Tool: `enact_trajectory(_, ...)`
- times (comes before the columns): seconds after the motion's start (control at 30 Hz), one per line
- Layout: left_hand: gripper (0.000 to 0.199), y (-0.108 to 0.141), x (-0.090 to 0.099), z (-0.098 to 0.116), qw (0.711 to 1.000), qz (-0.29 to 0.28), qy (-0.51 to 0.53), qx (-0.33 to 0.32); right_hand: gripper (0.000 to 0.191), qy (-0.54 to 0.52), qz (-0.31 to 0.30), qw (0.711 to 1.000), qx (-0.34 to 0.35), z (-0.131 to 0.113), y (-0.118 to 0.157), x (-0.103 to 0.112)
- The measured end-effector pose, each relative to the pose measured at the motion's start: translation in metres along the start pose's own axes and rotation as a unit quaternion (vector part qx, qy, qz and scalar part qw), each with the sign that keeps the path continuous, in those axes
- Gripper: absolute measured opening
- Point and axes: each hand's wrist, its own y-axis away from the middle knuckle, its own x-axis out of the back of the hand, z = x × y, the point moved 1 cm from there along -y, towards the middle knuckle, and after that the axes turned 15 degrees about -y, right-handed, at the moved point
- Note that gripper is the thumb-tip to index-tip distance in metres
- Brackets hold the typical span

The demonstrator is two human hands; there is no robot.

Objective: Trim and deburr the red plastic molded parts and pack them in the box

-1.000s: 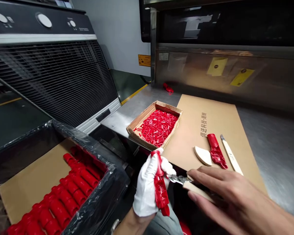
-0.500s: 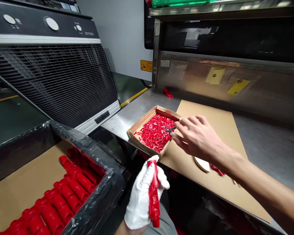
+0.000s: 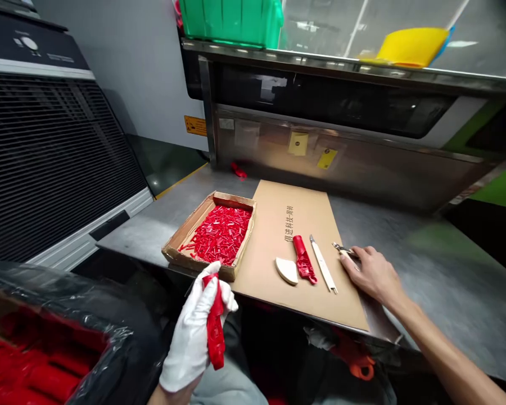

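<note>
My left hand, in a white glove, is closed round a red plastic part that stands nearly upright in front of the table edge. At the right side of the cardboard sheet my bare right hand rests low over the table, its fingers round the handles of a small pair of nippers whose jaws point left. Left of it on the sheet lie a white-handled craft knife, a second red plastic part and a cream fan-shaped piece.
A shallow cardboard tray of small red offcuts stands on the metal table, overlapping the cardboard sheet. Another red piece lies at the back. A black-lined box with red parts stands lower left. The shelf holds a green bin.
My right hand has moved with the nippers from above the tray to the table right of the sheet. The view has turned right. My left hand still holds the red part.
</note>
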Motion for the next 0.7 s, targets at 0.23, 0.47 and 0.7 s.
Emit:
enact_trajectory(0.23,0.025,0.013,-0.010,-0.016,0.981,-0.035,0.126,0.146,0.049,-0.036,0.028,0.998,0.031,-0.031,0.006,0.005)
enact_trajectory(0.47,0.026,0.027,-0.010,-0.021,0.986,-0.034,0.112,0.117,0.032,-0.057,-0.090,0.989,0.101,-0.068,0.000,-0.015)
enact_trajectory(0.7,0.043,0.051,-0.007,-0.033,0.996,-0.068,-0.054,0.032,0.014,-0.124,-0.070,0.981,0.128,-0.065,0.018,0.011)
